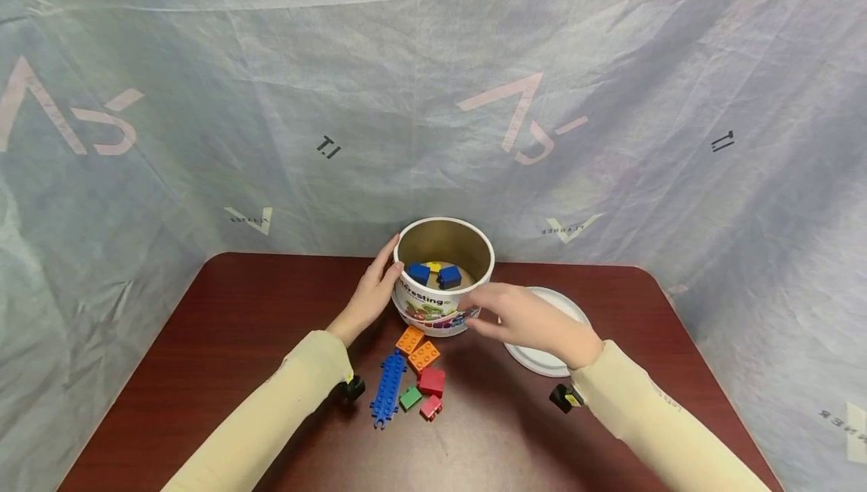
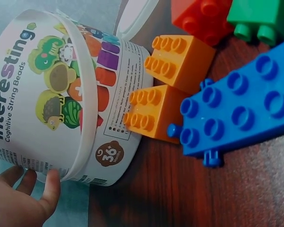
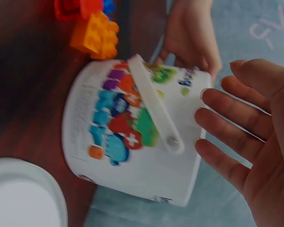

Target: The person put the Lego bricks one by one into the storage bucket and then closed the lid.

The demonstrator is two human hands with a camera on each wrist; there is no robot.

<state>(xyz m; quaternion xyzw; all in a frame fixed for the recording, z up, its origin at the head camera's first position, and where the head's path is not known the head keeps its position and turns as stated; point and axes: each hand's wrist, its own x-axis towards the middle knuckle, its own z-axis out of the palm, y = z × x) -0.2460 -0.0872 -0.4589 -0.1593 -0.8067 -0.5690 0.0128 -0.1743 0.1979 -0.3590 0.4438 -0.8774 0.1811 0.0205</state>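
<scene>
A white bucket (image 1: 433,311) with printed pictures stands upright at the back of the table, its handle (image 3: 154,104) lowered along the side. Two blue blocks (image 1: 449,277) and a yellow block (image 1: 434,267) lie inside. My left hand (image 1: 369,293) rests against the bucket's left side, fingers extended up to the rim and thumb toward the front. In the left wrist view its fingertips (image 2: 51,182) touch the printed wall. At the right side of the bucket is my right hand (image 1: 528,319), fingers loosely bent with nothing held, fingertips close to the rim in the right wrist view.
In front of the bucket lie two orange blocks (image 1: 424,356), a long blue block base (image 1: 389,387), a larger red block (image 1: 431,382), a smaller red block (image 1: 430,408) and a green block (image 1: 409,398). The white lid (image 1: 535,362) is under my right forearm's side. Grey cloth (image 1: 379,101) hangs behind.
</scene>
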